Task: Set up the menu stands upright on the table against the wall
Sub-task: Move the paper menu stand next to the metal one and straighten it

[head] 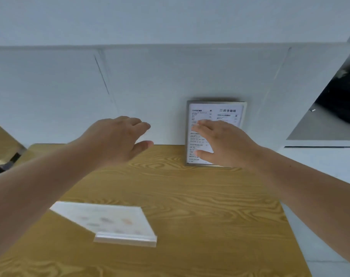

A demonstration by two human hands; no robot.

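Observation:
A framed menu stand (226, 111) with printed text stands upright at the back right of the wooden table (210, 206), leaning on the white wall. My right hand (224, 142) hovers in front of it with fingers spread and hides its lower right part; whether it touches the stand I cannot tell. My left hand (118, 138) is open in the air to the left of the stand, holding nothing. A second, clear acrylic menu stand (108, 220) lies flat on the table near the front left, its base strip towards me.
The white wall (150, 92) runs along the table's far edge. A grey floor and a dark object (343, 96) show beyond the wall's right end. Another wooden surface (0, 144) is at the far left.

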